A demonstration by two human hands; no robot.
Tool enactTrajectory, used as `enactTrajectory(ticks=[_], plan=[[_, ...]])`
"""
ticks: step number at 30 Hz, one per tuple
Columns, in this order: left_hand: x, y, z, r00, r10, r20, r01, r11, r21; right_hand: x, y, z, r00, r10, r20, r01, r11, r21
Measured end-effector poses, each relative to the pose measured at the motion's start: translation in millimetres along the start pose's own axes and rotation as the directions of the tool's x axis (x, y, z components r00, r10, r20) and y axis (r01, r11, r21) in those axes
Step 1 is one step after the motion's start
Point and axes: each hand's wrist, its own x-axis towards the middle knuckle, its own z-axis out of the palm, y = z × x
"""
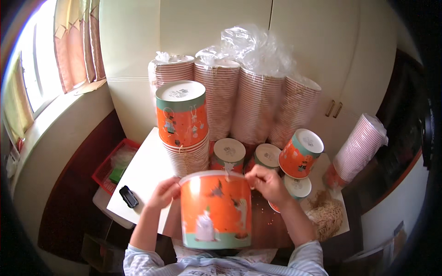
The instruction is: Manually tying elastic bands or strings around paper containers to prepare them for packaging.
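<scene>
While both forearms were extended in front of the torso, a printed orange paper bucket (pixel 216 214) was held between them at the near side of the white table (pixel 147 161), with plastic-wrapped stacks of nested buckets (pixel 258 106) ranged beyond it. The left edge of the rim was grasped by the left hand (pixel 164 194), and the right edge was gripped by the right hand (pixel 268 183), whose fingers were curled; the fingertips behind the wall could not be made out. The axis, taken from base to rim, was directed away from the torso: the green-banded base end was turned toward the wearer, the pale rim toward the stacks, and the mouth was hidden from view. From its thin walls, the bucket was judged to be light, moderately stiff and easily dented by squeezing, with a smooth, glossy surface on which fingers might slip. The rim was considered the firmest place for hold, best taken at opposite sides, as the unsupported mid-wall would probably be buckled by pressure.
</scene>
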Motion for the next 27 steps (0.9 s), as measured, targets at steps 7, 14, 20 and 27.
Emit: enactTrajectory(ticks=[7, 14, 20, 27], plan=[[78.3, 85.3, -63.0, 0.824, 0.471, -0.315, -0.174, 0.738, 0.652, 115.2, -47.6, 3.7, 0.998, 0.049, 0.043, -0.059, 0.961, 0.270], [150.9, 134.1, -73.3, 0.865, 0.096, -0.493, -0.036, 0.991, 0.129, 206.0, -34.3, -5.3, 0.994, 0.020, -0.111, 0.013, 0.957, 0.291], [152.7, 93.6, -97.3, 0.881, -0.040, -0.471, 0.044, 0.999, -0.003, 207.7, 18.4, 14.3, 0.957, 0.210, -0.200, -0.132, 0.930, 0.343], [142.5, 75.2, -89.1, 0.892, -0.096, -0.442, 0.086, 0.995, -0.043, 156.2, 60.3, 36.9, 0.947, 0.322, -0.019, -0.232, 0.720, 0.654]])
